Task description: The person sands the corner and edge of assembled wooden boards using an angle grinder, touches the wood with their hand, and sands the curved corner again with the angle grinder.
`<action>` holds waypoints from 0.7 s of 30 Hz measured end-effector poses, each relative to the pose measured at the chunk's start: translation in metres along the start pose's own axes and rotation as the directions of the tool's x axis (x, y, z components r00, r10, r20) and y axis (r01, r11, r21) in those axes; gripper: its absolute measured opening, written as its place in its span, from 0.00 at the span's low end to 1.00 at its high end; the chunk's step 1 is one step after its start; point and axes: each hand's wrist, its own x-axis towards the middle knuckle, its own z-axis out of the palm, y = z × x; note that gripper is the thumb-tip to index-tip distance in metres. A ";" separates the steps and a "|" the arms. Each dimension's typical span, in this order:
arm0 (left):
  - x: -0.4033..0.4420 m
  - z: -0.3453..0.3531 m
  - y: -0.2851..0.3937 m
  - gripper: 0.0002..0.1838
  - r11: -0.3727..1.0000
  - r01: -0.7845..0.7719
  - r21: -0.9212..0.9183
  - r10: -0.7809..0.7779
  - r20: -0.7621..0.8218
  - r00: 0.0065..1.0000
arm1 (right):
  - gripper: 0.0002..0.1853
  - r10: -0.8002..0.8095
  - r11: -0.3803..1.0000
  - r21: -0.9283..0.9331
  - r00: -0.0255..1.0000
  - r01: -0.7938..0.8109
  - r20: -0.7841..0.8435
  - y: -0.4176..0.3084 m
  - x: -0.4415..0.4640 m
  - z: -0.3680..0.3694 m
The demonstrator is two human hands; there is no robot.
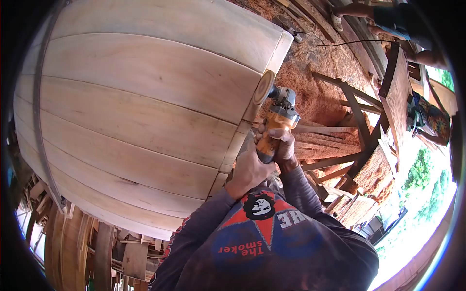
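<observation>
An orange and grey angle grinder [277, 121] is held in both of my hands. My left hand [248, 167] wraps round the lower left side of its body, and my right hand [285, 145] closes round the right side. The round tan disc [263, 87] at its head lies against or very close to the edge of a large curved wooden panel [145, 102]. Several pale planks with dark seams make up that panel. Whether the disc is spinning cannot be told.
Sawdust [310, 63] covers the ground beyond the panel edge. Wooden trestle frames [359, 111] stand at the right, and a black cable [349, 43] runs across the top right. Another person's arm [354, 10] shows there. Stacked boards [102, 247] are at the lower left.
</observation>
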 end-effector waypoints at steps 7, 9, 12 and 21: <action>0.016 -0.013 -0.018 0.44 0.914 0.005 -0.405 0.097 0.231 0.968 | 0.19 -0.204 0.866 -0.482 0.974 0.134 -0.096 -0.016 -0.012 0.042; 0.016 -0.016 -0.029 0.43 0.868 0.027 -0.497 0.114 0.251 0.961 | 0.18 -0.292 0.733 -0.669 0.945 0.124 -0.146 -0.019 -0.019 0.064; 0.009 -0.014 -0.029 0.42 0.803 0.034 -0.596 0.141 0.244 0.959 | 0.18 -0.330 0.670 -0.717 0.942 0.193 -0.055 -0.015 -0.026 0.066; -0.014 -0.001 -0.009 0.42 0.998 -0.033 0.060 0.033 -0.002 0.999 | 0.27 -0.010 1.000 -0.005 1.000 0.009 -0.016 0.014 -0.013 0.002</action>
